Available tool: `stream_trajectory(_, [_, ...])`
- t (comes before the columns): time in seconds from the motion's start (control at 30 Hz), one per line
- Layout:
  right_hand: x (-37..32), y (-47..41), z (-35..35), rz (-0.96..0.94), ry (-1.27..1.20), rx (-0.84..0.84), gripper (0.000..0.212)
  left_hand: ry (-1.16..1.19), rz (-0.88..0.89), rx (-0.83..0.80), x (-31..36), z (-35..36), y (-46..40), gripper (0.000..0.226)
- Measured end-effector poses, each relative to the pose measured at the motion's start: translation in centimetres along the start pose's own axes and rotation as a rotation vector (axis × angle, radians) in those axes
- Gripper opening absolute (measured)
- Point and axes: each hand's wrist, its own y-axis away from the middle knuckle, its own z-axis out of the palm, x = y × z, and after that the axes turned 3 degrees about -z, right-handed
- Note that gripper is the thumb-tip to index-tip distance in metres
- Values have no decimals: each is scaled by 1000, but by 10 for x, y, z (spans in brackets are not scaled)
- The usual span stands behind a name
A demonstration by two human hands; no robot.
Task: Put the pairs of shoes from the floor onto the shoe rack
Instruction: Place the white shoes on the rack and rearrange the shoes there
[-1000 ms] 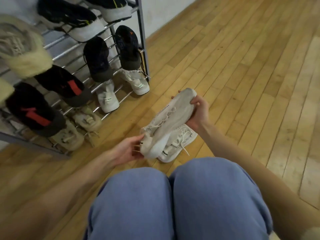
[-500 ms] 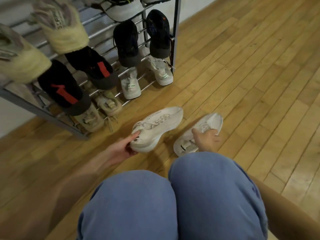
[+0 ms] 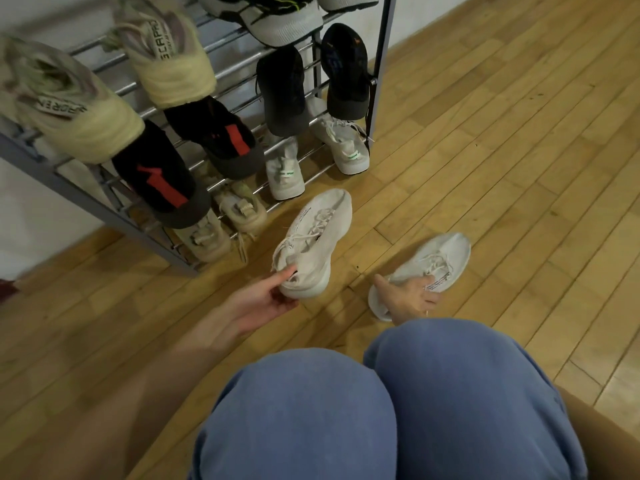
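Note:
Two white lace-up sneakers are in front of the metal shoe rack [image 3: 379, 57]. My left hand [image 3: 266, 299] grips the heel of the left white sneaker [image 3: 317, 237], which is tilted with its toe toward the rack's bottom shelf. My right hand [image 3: 408, 294] holds the right white sneaker [image 3: 436, 263] at its opening and heel; it lies on the wooden floor, toe pointing away to the right.
The rack's shelves hold several pairs: cream shoes [image 3: 166, 60] on top, black-and-red ones [image 3: 159, 174] and black ones [image 3: 284, 88] in the middle, white [image 3: 284, 171] and beige pairs at the bottom. My blue-trousered knees [image 3: 381, 410] fill the foreground. Open wooden floor [image 3: 519, 133] lies to the right.
One second ago my right hand held the left sneaker's toe; it let go and took the other sneaker. The left sneaker has swung toward the rack's bottom shelf.

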Motion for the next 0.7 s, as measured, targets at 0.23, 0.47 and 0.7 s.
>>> stream_trajectory(0.23, [-26, 0, -47, -375, -342, -9, 86, 7, 138, -24, 33, 28, 27, 39])
stream_trajectory(0.47, [-93, 40, -94, -797, -552, 29, 75, -157, 476, -54, 75, 75, 75, 58])
stream_trajectory(0.7, [-144, 91, -122, -1094, -628, 74, 87, -166, 747, -138, 119, 118, 124, 49])
